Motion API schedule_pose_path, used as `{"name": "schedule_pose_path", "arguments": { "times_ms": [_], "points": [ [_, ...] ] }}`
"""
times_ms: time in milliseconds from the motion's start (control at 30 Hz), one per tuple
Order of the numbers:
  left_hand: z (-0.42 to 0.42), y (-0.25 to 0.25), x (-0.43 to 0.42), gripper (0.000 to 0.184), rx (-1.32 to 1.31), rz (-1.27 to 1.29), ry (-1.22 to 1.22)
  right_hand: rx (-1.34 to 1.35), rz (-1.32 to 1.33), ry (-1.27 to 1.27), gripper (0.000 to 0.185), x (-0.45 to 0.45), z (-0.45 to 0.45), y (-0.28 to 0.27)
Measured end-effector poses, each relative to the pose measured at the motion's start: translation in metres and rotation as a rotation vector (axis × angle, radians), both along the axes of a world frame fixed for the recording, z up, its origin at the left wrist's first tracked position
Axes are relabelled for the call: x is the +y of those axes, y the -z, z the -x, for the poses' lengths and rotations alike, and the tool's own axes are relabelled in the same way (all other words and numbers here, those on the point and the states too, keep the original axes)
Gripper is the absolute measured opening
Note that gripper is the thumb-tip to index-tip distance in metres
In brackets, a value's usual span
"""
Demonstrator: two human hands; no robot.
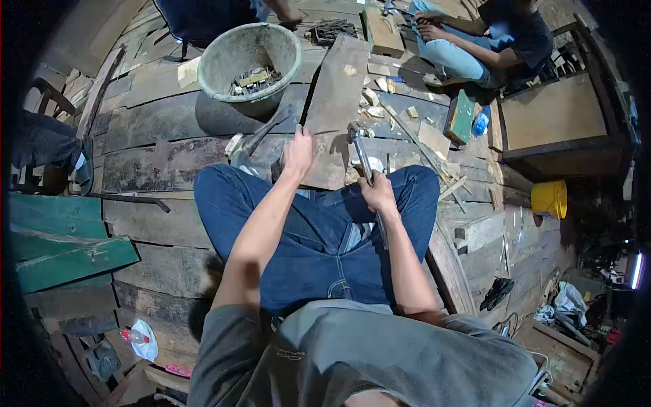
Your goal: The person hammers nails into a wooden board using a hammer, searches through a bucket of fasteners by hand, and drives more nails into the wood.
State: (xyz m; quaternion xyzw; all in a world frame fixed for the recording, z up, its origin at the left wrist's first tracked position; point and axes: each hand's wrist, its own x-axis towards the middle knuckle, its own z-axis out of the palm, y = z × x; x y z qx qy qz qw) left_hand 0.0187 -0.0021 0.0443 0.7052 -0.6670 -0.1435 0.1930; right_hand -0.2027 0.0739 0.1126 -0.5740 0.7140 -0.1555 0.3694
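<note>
You sat on the wood floor [159, 220] with your legs [227, 207] bent and your knees out wide. Your right hand [380, 194] had its fingers wrapped around the handle of a hammer [367, 161]. The hammer was in front of you, over your right leg, and its head pointed away from you, near the right side of a long board [342, 85]. Your left hand [297, 154] was by the left side of the board, low down, with its fingers curled in. I can't tell if they were pinching anything.

The board lay on the floor and ran away from you. A big tub [252, 49] stood past your left hand, with small scraps [255, 80] in it. A dark tool [267, 132] lay between the tub and your left leg. Wood bits [371, 97] were spread out to the right of the board. Another person [529, 44] sat farther off, on your right.
</note>
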Motion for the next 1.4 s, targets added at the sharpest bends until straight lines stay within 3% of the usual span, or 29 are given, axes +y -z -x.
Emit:
{"name": "schedule_pose_path", "arguments": {
  "times_ms": [200,300,433,467,700,1000,1233,1400],
  "points": [
    [-0.005,-0.005,0.000,0.020,0.133,0.037,-0.076,-0.190,-0.273,0.020,0.030,0.008,0.008,-0.009],
    [-0.004,-0.006,0.000,0.015,0.147,0.089,-0.123,-0.049,-0.206,0.004,0.032,0.014,0.000,-0.015],
    [-0.007,0.000,-0.004,0.014,0.119,0.105,-0.165,-0.075,-0.158,0.002,0.030,0.017,-0.008,-0.005],
    [-0.008,-0.001,-0.003,0.014,0.117,0.097,-0.170,-0.013,-0.067,-0.046,0.032,0.018,-0.003,0.021],
    [-0.010,-0.008,0.002,0.014,0.165,0.087,-0.142,0.145,-0.045,-0.133,0.035,0.022,-0.016,0.011],
    [-0.007,-0.011,0.006,0.014,0.153,0.076,-0.129,-0.194,-0.203,0.156,0.036,0.013,0.005,0.010],
    [-0.006,-0.018,0.010,0.013,0.168,0.108,-0.055,-0.135,-0.151,0.137,0.036,0.017,0.003,-0.012],
    [-0.007,-0.005,0.004,0.015,0.145,0.087,-0.033,-0.171,-0.139,0.153,0.034,0.015,0.002,0.002]
  ]
}}
